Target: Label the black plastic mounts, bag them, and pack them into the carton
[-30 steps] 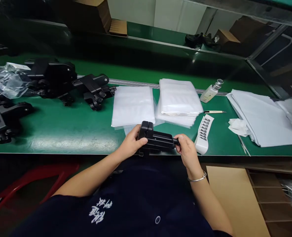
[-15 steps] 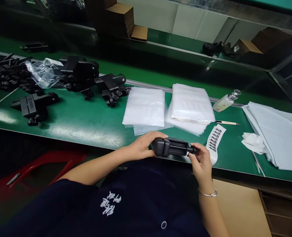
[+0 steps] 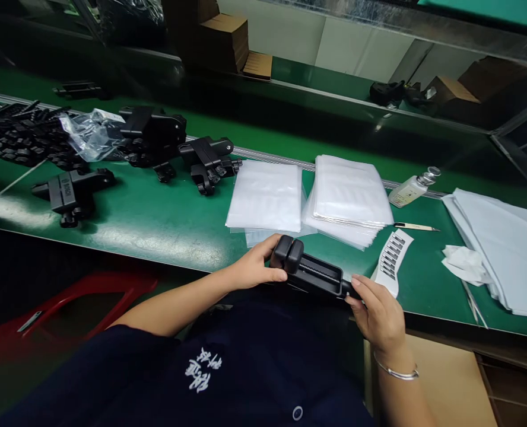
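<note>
A black plastic clamp (image 3: 317, 271) with a slotted body and a threaded rod along it is held between my hands at the table's front edge. My left hand (image 3: 260, 264) is closed round its blocky left end, thumb in front and fingers behind. The fingers of my right hand (image 3: 379, 311) pinch the knob at its right end. The clamp tilts down to the right. Beyond it lie a stack of clear plastic bags (image 3: 266, 196) and a thicker stack of bags (image 3: 350, 187). Beside my right hand a strip of printed labels (image 3: 392, 258) curls on the table.
Several similar black clamps (image 3: 208, 160) and a heap of small black parts (image 3: 32, 136) are at the left, near a crumpled plastic bag (image 3: 94, 133). A bottle (image 3: 412, 188), a pen-like tool (image 3: 417, 226), tweezers (image 3: 473, 302) and white sheets (image 3: 504, 249) lie right. A red chair (image 3: 98, 308) stands below.
The clamp has turned so its right end points lower, and its jaw faces more upward. My right hand has shifted right and down, with its fingers laid over the knob.
</note>
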Tool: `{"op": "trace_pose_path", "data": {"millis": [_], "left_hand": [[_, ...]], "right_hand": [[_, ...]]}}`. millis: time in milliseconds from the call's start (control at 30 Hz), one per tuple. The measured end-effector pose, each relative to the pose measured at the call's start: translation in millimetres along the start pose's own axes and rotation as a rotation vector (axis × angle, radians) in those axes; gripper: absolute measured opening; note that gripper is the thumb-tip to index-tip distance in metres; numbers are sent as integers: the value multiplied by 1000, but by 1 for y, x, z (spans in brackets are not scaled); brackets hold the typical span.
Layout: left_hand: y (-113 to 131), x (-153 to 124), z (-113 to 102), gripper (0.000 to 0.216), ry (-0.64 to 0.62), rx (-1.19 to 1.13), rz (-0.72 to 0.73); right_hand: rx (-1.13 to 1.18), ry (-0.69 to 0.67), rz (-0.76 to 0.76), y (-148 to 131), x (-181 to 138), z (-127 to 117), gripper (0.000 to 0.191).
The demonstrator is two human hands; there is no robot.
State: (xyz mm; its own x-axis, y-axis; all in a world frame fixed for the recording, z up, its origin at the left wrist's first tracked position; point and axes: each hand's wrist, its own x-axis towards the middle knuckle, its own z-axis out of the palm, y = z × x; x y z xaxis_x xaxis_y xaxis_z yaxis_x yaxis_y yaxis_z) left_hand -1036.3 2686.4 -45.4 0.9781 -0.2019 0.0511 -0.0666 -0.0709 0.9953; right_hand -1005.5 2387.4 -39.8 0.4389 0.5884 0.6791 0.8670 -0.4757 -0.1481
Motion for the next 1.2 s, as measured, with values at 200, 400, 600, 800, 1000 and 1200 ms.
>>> {"op": "trace_pose_path", "data": {"millis": [200,400,600,800,1000,1200], "left_hand": [[3,-8,-7,71,6,41,30],[14,-11,-15,54,-69,391,404],[30,-11,-13,32,-169,597,438],[16,-13,-16,61,22,371,233],[4,-12,-13,64,162,240,117],[5,-14,-17,60,-66,549,688]], "right_hand": [[-29,-7,-51,-1,5,1,35],[-13,48,4,4,1,16,52],[-6,68,18,13,-1,34,61],[22,5,-51,-1,4,20,54],[486,-110,477,-23,20,15,25],[1425,-496,1293,-8,27,27,28]]}}
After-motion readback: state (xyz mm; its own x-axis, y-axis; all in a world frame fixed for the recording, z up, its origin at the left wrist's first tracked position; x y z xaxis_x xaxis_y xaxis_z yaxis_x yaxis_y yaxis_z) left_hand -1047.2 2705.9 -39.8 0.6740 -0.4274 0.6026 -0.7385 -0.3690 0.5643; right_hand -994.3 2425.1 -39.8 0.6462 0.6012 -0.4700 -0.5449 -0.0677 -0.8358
